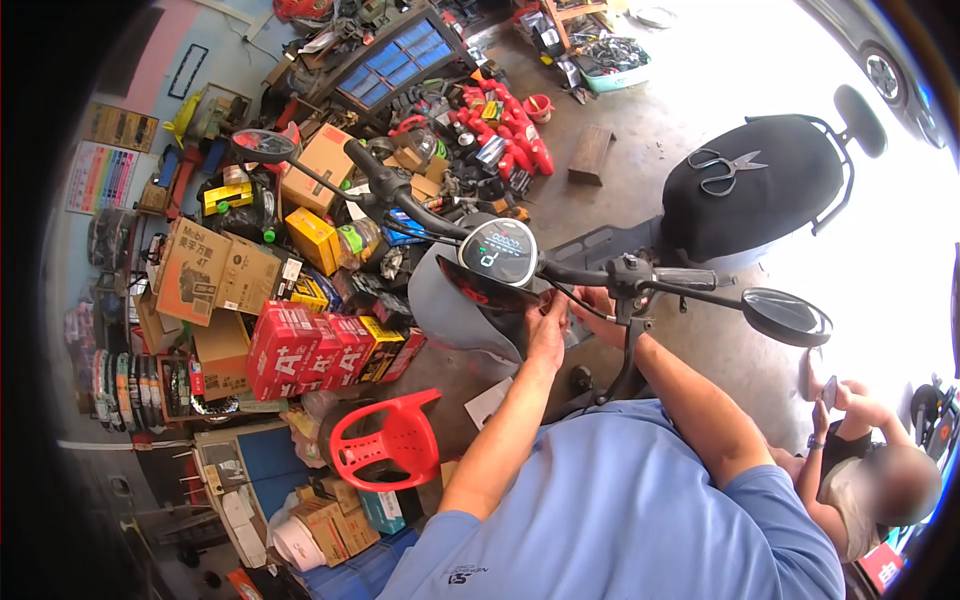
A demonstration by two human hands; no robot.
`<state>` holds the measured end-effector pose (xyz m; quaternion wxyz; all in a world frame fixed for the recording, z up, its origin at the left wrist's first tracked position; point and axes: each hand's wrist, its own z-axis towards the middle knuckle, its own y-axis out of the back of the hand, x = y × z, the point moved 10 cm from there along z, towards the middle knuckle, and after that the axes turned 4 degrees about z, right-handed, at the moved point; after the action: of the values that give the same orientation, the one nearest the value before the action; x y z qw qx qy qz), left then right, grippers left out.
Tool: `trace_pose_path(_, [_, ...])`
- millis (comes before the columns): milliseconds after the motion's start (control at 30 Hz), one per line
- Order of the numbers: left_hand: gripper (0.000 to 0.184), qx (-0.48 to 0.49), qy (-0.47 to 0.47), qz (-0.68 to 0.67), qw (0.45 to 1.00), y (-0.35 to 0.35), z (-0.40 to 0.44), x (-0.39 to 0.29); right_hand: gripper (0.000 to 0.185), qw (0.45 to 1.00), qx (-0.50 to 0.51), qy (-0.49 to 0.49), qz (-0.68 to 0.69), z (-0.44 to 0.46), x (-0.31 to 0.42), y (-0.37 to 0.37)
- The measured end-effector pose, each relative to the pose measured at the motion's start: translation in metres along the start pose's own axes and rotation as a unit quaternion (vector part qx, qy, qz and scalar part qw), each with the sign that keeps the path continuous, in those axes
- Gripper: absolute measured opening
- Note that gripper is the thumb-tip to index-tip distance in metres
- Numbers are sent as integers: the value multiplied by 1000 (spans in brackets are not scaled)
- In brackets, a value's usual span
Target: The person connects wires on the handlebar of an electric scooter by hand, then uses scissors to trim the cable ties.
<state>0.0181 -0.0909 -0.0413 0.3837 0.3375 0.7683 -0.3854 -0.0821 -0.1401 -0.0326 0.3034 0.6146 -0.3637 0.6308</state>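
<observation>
left hand (pixel 545 338) and right hand (pixel 597 311) half-curled below scooter dashboard (pixel 499 251), grip contents can't tell, scissors (pixel 732 170) on seat (pixel 785 190)

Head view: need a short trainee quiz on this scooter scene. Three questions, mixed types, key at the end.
1. Name the tool lying on the black seat of the scooter.
2. True or false: the plastic chair is blue.
3. Fill in: the left hand and right hand are close together near the scooter's lit, round ____.

Key:
1. Scissors.
2. False; the plastic chair is red.
3. Display.
</observation>
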Motion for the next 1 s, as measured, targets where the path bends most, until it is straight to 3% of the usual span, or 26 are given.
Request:
trace_pose_path(333, [11,3,-10,32,999,1,-1,-7,19,997,-13,-75,12,-3,8,-1])
trace_pose_path(1000, [12,6,8,34,999,5,-2,-5,17,998,-7,-65,6,-1,-12,-1])
